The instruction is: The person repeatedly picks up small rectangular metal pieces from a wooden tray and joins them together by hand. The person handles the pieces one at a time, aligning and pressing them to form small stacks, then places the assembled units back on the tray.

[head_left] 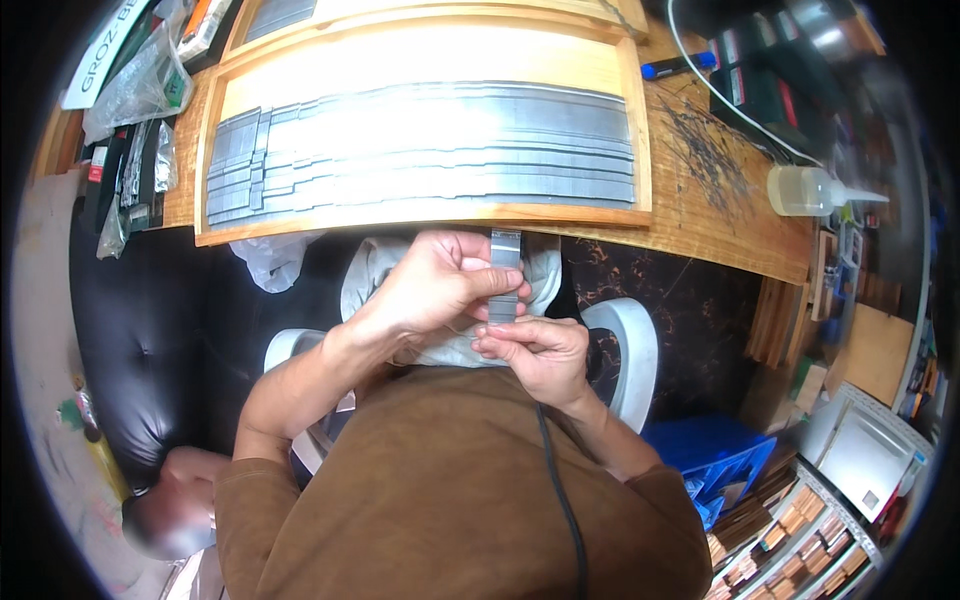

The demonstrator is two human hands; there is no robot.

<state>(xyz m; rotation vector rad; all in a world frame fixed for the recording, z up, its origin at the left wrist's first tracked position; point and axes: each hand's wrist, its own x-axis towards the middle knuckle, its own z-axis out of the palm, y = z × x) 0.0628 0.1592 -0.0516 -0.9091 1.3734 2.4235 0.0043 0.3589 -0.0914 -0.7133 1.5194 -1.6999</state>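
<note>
Between my two hands, just off the near edge of the wooden tray (pixel 640 120), is a narrow stack of thin grey metal strips (pixel 504 253). My left hand (pixel 440 283) is closed on the stack's middle, its thumb across the front. The fingertips of my right hand (pixel 545 355) pinch the lower end. Inside the tray, long rows of similar flat metal strips (pixel 430 180) lie packed side by side, with a stepped break towards the left. Glare washes out part of these rows.
A squeeze bottle (pixel 800 191) and a blue marker (pixel 680 66) lie on the bench (pixel 690 235) at the right. Plastic bags (pixel 150 90) and packages crowd the far left. Chair armrests (pixel 630 365) flank me; part of another person (pixel 175 505) shows at lower left.
</note>
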